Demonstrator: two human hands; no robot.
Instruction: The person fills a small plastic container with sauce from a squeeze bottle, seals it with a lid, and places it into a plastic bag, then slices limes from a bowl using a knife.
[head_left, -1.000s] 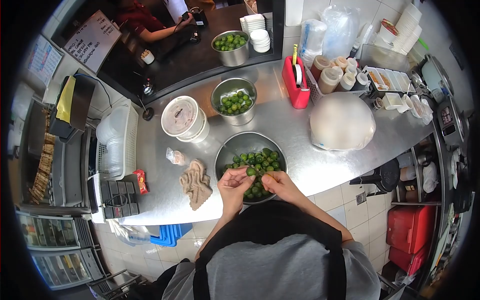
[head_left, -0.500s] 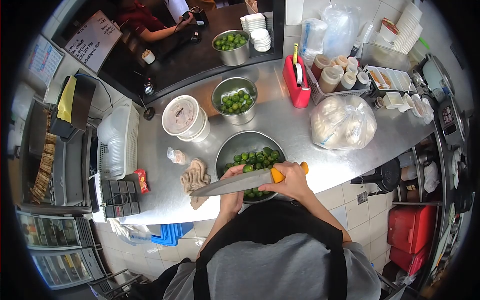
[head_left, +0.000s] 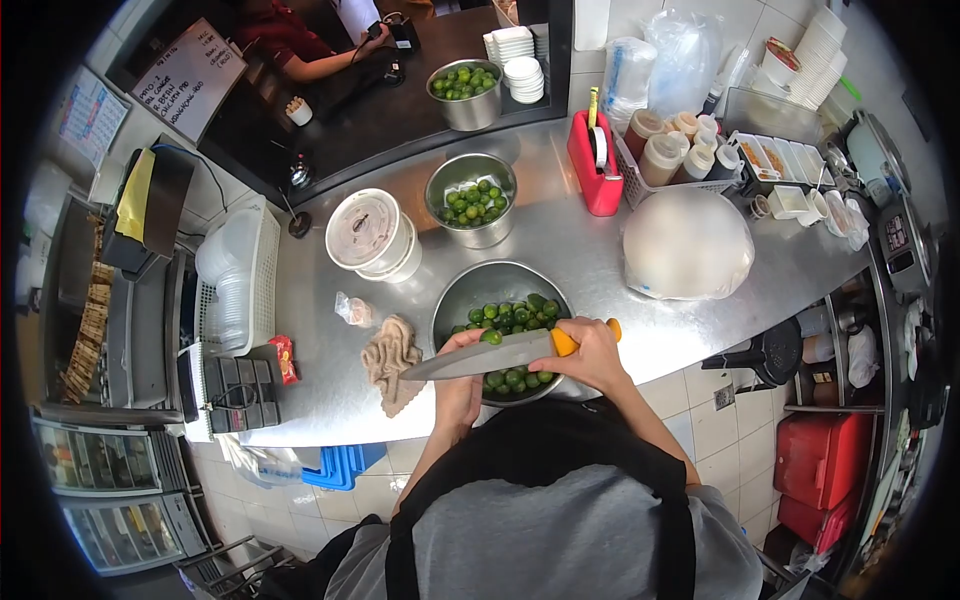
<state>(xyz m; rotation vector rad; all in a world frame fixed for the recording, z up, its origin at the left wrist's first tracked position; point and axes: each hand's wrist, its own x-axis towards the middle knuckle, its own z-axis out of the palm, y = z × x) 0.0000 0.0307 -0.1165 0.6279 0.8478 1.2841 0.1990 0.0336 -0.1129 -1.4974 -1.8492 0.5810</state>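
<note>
My right hand grips the yellow handle of a large kitchen knife. Its wide blade points left and crosses in front of my left hand. The fingers of that hand are partly behind the blade, closed on a small green lime at the blade's upper edge. Both hands are above the near side of a steel mixing bowl, which holds many more green limes. Whether the edge touches the held lime cannot be made out.
Behind the bowl stand a smaller steel bowl of limes and a lidded white tub. A crumpled cloth lies left. Further right are a red tape dispenser, a white bag and sauce bottles. Another person's arm shows beyond the counter.
The knife has shifted a little to the right and its tip sits slightly higher. My right hand moved with it. My left hand keeps its hold on the lime.
</note>
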